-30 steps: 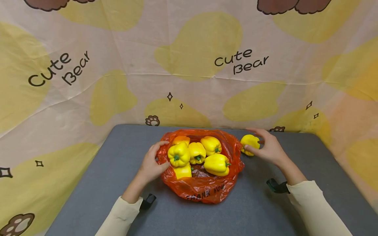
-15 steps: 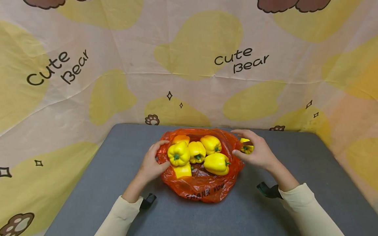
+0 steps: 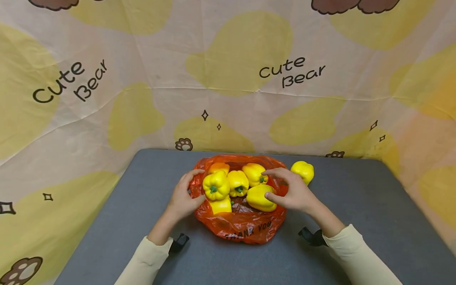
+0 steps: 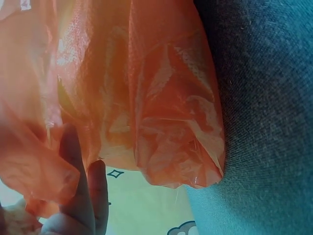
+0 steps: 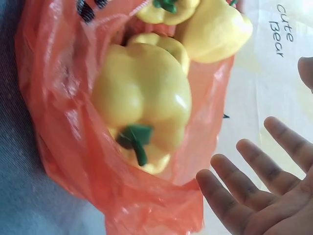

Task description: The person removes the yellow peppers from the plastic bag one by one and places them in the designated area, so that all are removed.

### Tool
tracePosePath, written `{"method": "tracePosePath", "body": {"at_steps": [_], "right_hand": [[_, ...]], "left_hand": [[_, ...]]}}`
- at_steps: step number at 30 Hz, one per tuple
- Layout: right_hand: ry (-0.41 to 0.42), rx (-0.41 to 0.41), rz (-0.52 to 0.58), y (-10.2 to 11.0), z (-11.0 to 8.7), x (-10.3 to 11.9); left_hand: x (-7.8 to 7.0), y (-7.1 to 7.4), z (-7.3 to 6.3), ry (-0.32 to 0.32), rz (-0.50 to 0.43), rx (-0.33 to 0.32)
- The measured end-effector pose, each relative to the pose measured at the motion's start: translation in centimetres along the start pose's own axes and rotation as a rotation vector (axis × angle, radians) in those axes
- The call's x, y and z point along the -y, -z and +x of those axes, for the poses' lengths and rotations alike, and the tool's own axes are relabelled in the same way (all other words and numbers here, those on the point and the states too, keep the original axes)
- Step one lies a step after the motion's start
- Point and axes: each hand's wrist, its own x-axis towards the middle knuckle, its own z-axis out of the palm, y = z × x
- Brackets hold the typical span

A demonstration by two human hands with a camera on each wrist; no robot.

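An orange-red plastic bag (image 3: 246, 229) stands wide-mouthed on the table, holding several yellow bell peppers (image 3: 215, 185) with green stems. One pepper (image 3: 219, 168) at the back left is tinged orange. At the bag's left rim my left hand (image 3: 183, 198) holds the film, thumb and fingers apart; the left wrist view shows film lying over a finger (image 4: 76, 161). Above the bag's right side hovers my right hand (image 3: 297, 192), its thumb overlapping a pepper (image 3: 258, 198) in the head view. Its spread fingers (image 5: 234, 188) hold nothing in the right wrist view.
Outside the bag, another yellow bell pepper (image 3: 303, 171) lies on the grey table (image 3: 356, 202), just right of it and behind my right hand. A printed cloth (image 3: 231, 59) hangs along the table's back edge.
My right hand has moved left, from around the pepper outside the bag to over the bag's right side. That pepper stays on the table. The left hand holds its place.
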Motion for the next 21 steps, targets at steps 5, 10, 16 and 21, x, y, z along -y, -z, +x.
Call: {"method": "tracePosePath", "body": {"at_steps": [5, 10, 16, 21], "right_hand": [[0.019, 0.026, -0.03, -1.0, 0.1, -0.4], [-0.004, 0.07, -0.113, -1.8, 0.1, -0.7], [-0.056, 0.101, -0.193, -2.8, 0.0, -1.0], [-0.078, 0.111, -0.228, -3.3, -0.1, -1.4]], "left_hand": [[0.0, 0.0, 0.0, -0.011, -0.001, -0.001], [0.1, -0.1, 0.0, -0.016, -0.002, 0.002], [0.2, -0.1, -0.1, -0.02, -0.003, 0.001], [0.1, -0.1, -0.1, -0.024, -0.014, 0.005]]}}
